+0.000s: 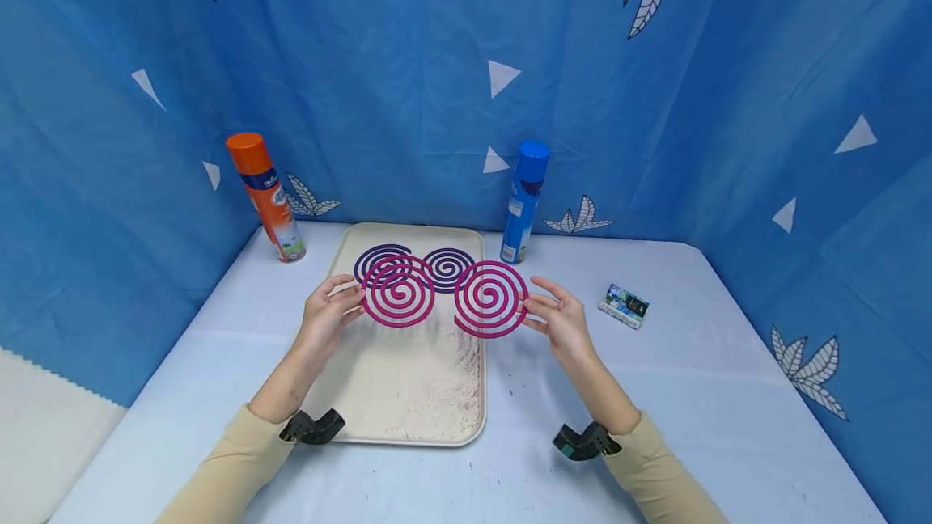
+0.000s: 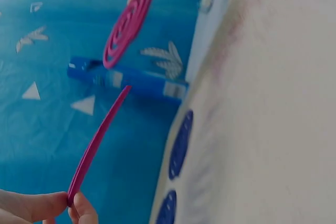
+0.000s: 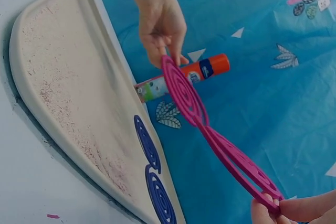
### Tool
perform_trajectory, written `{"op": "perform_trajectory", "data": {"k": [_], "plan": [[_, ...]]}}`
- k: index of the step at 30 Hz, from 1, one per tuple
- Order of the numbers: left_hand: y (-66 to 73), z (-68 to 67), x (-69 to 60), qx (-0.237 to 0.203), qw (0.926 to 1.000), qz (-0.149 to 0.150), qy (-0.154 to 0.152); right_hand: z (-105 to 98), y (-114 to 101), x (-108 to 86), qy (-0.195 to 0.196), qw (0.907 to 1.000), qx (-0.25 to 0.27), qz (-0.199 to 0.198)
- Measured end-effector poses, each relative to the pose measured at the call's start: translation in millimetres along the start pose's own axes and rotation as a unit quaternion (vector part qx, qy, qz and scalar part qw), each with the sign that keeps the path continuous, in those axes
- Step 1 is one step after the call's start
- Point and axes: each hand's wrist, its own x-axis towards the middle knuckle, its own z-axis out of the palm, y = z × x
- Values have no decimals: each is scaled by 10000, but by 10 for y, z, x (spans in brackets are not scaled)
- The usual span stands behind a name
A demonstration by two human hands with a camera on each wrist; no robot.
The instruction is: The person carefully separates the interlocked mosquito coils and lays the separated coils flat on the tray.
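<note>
By its left edge, my left hand (image 1: 325, 315) pinches a pink mosquito coil (image 1: 400, 293) between thumb and fingers. My right hand (image 1: 569, 327) pinches a second pink mosquito coil (image 1: 490, 293) by its right edge. Both pink coils are held up above a cream tray (image 1: 408, 399), side by side with a gap between them in the head view. At the far end of the tray lie two dark purple coils, a left one (image 1: 384, 247) partly hidden behind the left pink coil and a right one (image 1: 446, 268).
An orange spray can (image 1: 268, 200) stands behind the tray at the left, a blue spray can (image 1: 521, 204) at its back right corner. A small printed box (image 1: 624, 306) lies right of my right hand. Reddish crumbs dot the tray. Blue curtain (image 1: 408, 87) surrounds the white table (image 1: 582, 483).
</note>
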Motion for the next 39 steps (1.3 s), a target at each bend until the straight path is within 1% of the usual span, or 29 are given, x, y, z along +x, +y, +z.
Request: {"op": "perform_trajectory", "data": {"k": [3,6,11,13,15,17,20,23,28,33,36,39], "plan": [[-46,-200,-11,127,9999,-30,16,10,20,12,8,10000,-57,42],[-103,-338,-19,265,9996,-86,105,14,34,25,1,9999,-85,87],[-178,-472,-4,390,9985,-241,295,21,83,55,-105,9998,-100,103],[-190,-507,3,513,9978,-268,307,30,108,63,-168,9997,-144,95],[-197,-543,14,779,9960,-307,302,47,134,69,-176,9996,-210,99],[-195,-571,21,1147,9925,-320,290,70,161,77,-150,9994,-283,105],[-193,-607,38,1652,9853,-340,271,111,204,96,-96,9994,-331,84],[-191,-619,59,1942,9800,-322,304,164,269,133,-137,9995,-276,55],[-183,-610,74,2050,9774,-261,440,302,409,198,-466,9986,-254,14],[-172,-574,55,2075,9768,-274,453,414,537,248,-765,9964,-357,69],[-172,-555,47,2071,9770,-279,435,443,605,275,-842,9953,-453,126],[-172,-540,40,2075,9773,-257,353,445,654,300,-785,9953,-550,162]]}}
